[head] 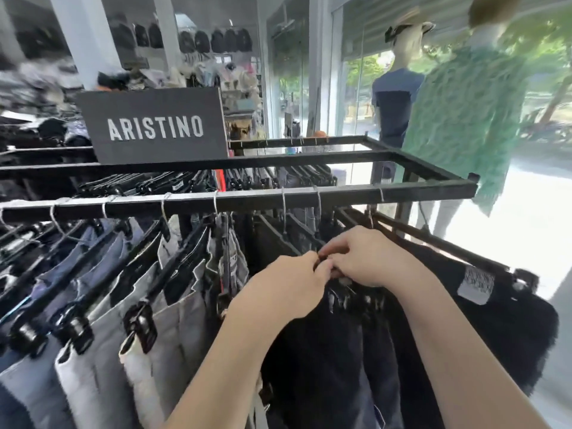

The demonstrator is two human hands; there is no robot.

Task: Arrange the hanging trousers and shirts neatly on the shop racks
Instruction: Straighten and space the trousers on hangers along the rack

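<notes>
A black metal rack carries trousers on black clip hangers. Grey and pale blue trousers hang on the left, dark navy and black trousers in the middle and right. My left hand and my right hand meet at the waistband of the dark trousers, both pinching the black hanger clip there. The clip itself is mostly hidden under my fingers. A black pair with a grey label hangs at the far right.
A dark ARISTINO sign stands on the rack's top frame. Two mannequins stand by the glass front: a navy shirt and a green patterned shirt. Shelves of bags and clothes fill the back wall.
</notes>
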